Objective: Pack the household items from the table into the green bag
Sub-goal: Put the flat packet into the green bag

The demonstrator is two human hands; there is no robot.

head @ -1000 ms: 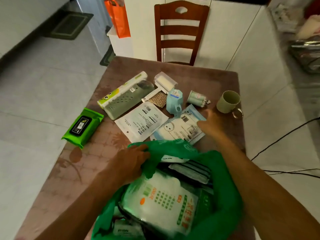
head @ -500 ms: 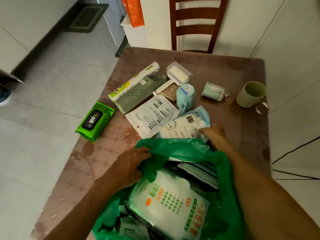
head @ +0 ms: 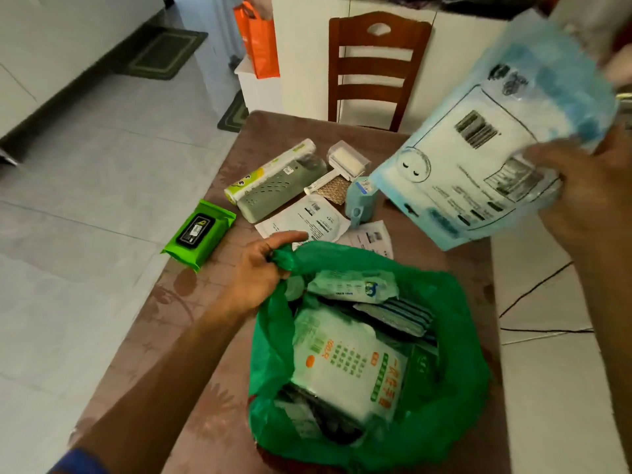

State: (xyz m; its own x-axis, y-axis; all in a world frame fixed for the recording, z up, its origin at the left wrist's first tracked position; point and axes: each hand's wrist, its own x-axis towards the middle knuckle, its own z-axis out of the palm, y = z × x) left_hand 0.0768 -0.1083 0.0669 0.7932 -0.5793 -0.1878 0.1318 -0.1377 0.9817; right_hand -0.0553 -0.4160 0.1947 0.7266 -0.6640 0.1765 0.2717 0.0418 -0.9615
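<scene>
The left hand [head: 260,275] gripped the bag [head: 441,388] rim to keep it open while the right hand [head: 588,203] clasped a pouch [head: 478,159] above it

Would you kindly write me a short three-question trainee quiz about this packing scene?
1. True or false: the left hand holds the green bag open by its rim.
2. Which item does the right hand hold above the table? A. light blue pouch B. green wipes pack
3. Fill in: behind the table stands a wooden ____.

Key: 1 true; 2 A; 3 chair.
</scene>
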